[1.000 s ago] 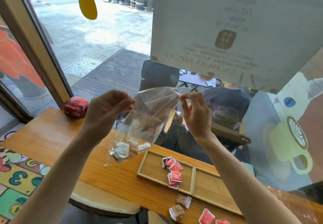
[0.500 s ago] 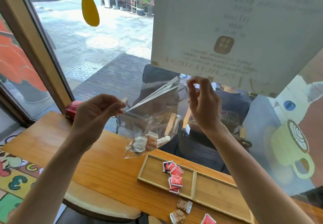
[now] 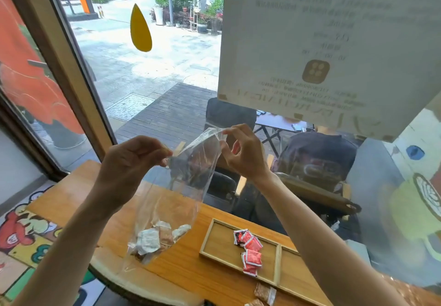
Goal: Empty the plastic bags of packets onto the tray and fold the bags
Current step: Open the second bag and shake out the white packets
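Observation:
A clear plastic bag hangs in the air above the wooden counter, with several white and brown packets bunched at its bottom. My left hand pinches the left side of the bag's mouth. My right hand pinches the right side, a bit higher. Below and to the right lies a two-compartment wooden tray. Several red packets lie in its left compartment; the right compartment holds nothing.
The wooden counter runs along a glass window. Brown packets lie on the counter in front of the tray. A large paper poster hangs on the glass. A round wooden stool stands under the counter's near edge.
The bag swung down and left, so it hangs lower with the packets nearer the counter. Both hands stayed pinched on its mouth; the right hand dropped a little. The camera tilted up.

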